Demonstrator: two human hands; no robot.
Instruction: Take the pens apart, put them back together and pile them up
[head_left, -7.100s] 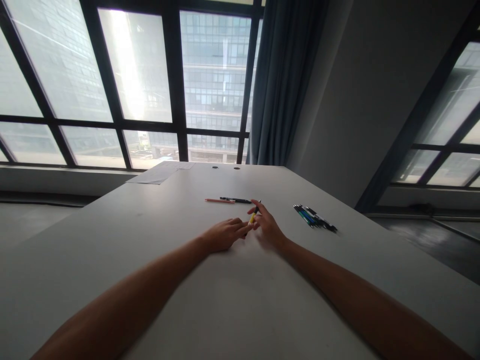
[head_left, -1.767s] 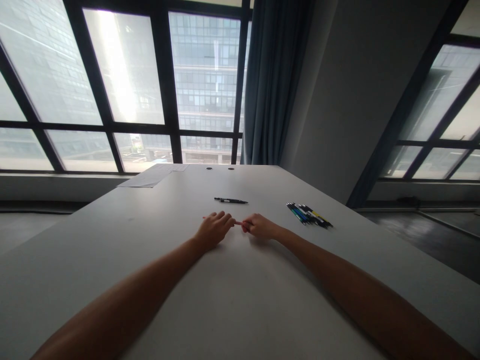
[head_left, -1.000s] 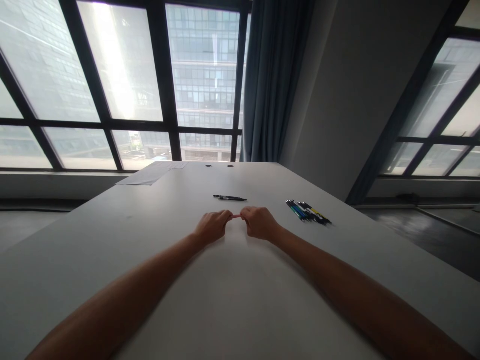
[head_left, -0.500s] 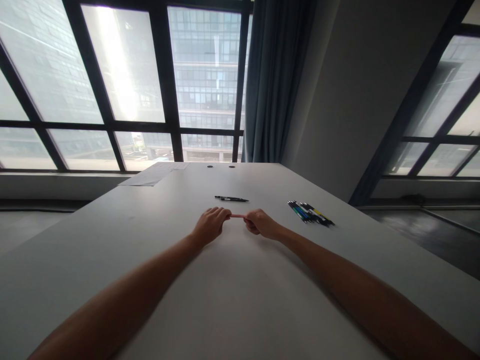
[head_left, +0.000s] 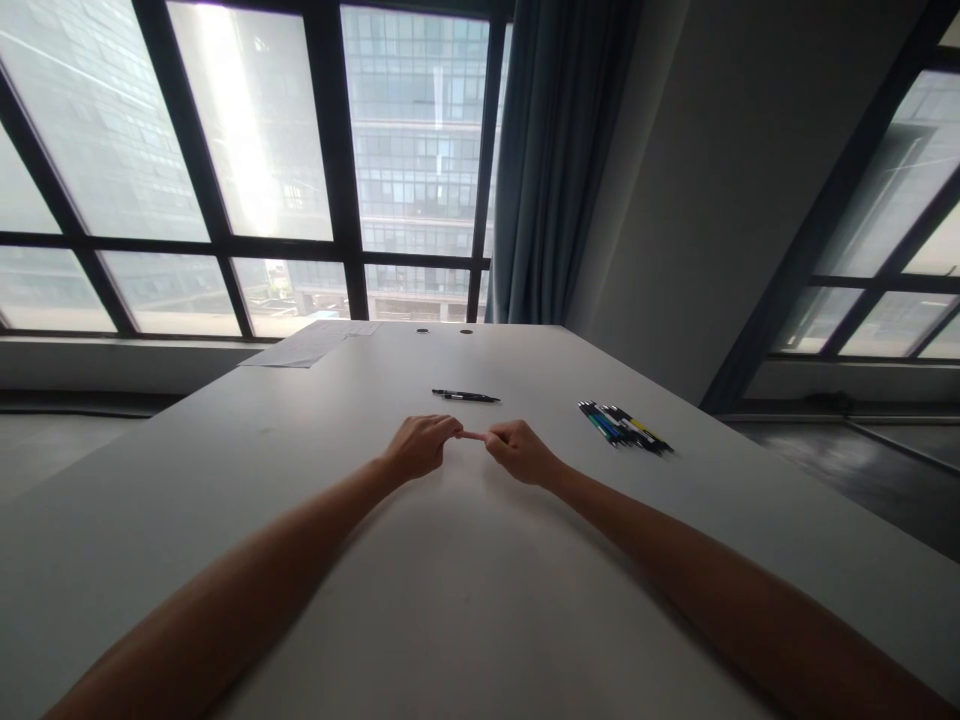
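A thin pinkish-red band (head_left: 472, 435), resembling a rubber band, spans the short gap between my hands above the white table. My left hand (head_left: 420, 445) pinches its left end, fingers bent and pressed together. On the other end, the curled fingers and thumb of my right hand (head_left: 521, 452) are closed. Both ends of the band are hidden inside the fingers. Just beyond my hands lies a black pen (head_left: 466, 397), crosswise and apart from them.
On the white table (head_left: 465, 580), to the right of my hands, lie several pens (head_left: 624, 428) side by side, black, blue, green and yellow among them. Sheets of paper (head_left: 292, 348) rest at the far left edge. Two dark round holes (head_left: 466, 332) sit near the far end.
My right hand has rolled slightly, so its lower fingers are less visible. The band now slants a little down to the right. Both hands keep hold of it; the pens lie still.
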